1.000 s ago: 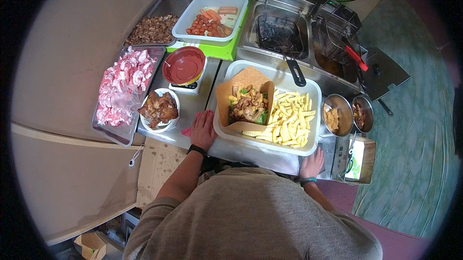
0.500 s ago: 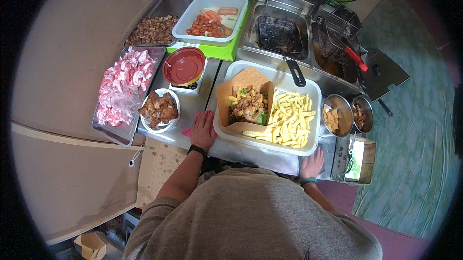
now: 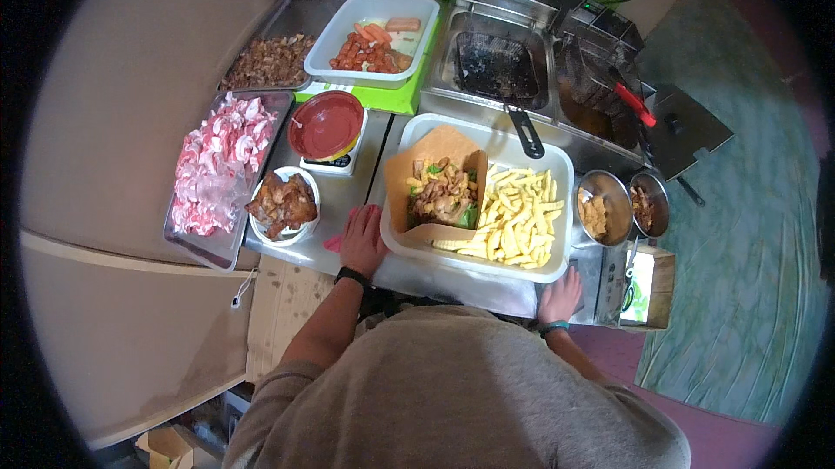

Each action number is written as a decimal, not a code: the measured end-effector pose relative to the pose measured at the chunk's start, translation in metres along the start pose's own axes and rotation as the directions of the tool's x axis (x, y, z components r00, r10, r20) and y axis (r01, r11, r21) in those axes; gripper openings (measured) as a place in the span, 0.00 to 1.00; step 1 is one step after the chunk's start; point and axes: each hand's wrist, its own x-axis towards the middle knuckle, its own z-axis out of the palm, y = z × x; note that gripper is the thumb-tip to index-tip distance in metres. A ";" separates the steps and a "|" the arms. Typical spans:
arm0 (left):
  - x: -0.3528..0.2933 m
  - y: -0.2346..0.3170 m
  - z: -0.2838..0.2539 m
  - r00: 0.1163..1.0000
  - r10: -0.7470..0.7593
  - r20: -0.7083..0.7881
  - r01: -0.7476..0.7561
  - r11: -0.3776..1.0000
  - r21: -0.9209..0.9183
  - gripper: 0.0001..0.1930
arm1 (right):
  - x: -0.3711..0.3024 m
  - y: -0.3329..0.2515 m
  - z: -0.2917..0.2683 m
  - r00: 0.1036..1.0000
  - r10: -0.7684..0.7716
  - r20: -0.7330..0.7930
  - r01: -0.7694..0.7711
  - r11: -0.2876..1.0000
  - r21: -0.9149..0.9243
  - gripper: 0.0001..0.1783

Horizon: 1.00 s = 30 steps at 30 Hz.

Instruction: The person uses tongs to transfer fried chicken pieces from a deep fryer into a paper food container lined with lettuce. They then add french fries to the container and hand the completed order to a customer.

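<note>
My left hand point(image 3: 362, 243) lies flat on the steel counter with its fingers stretched out, partly over a pink cloth point(image 3: 333, 243). It holds nothing. Just right of it stands a white tub point(image 3: 562, 175) of pale fries point(image 3: 522, 217). Inside the tub, at its left, rests an open brown paper box point(image 3: 420, 175) filled with cooked meat pieces and some greens point(image 3: 444, 193). My right hand point(image 3: 559, 297) rests open at the counter's front edge, below the tub's right corner, beside a dark flat surface. Left of my left hand sits a white bowl of browned meat point(image 3: 285, 206).
A tray of raw pink meat point(image 3: 222, 156) lies at left. Behind are a red bowl point(image 3: 326, 126) on a scale, a tub of sausages point(image 3: 374, 43) and a tray of browned pieces point(image 3: 271, 62). A double fryer point(image 3: 496, 52) stands back right, near two steel bowls point(image 3: 615, 208) and scissors point(image 3: 630, 278).
The whole view has shifted slightly. Both hands stay resting on the counter, and the food and containers keep their places.
</note>
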 end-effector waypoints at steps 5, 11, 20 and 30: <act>0.000 0.002 -0.004 0.999 -0.013 0.044 0.012 1.000 0.015 0.24 | 0.000 0.000 0.001 1.000 0.009 -0.001 -0.009 1.000 0.003 0.25; -0.004 0.001 -0.001 0.992 -0.070 0.103 0.064 0.996 0.057 0.27 | 0.000 0.002 0.003 1.000 -0.005 -0.003 0.005 1.000 0.011 0.25; -0.004 0.006 -0.008 0.998 -0.048 0.049 0.046 0.998 0.030 0.26 | -0.001 0.001 0.001 1.000 -0.011 -0.018 0.012 0.999 0.036 0.24; -0.004 0.006 -0.008 0.997 -0.050 0.056 0.049 0.999 0.020 0.28 | -0.002 0.001 0.001 1.000 -0.003 0.004 0.003 1.000 0.019 0.24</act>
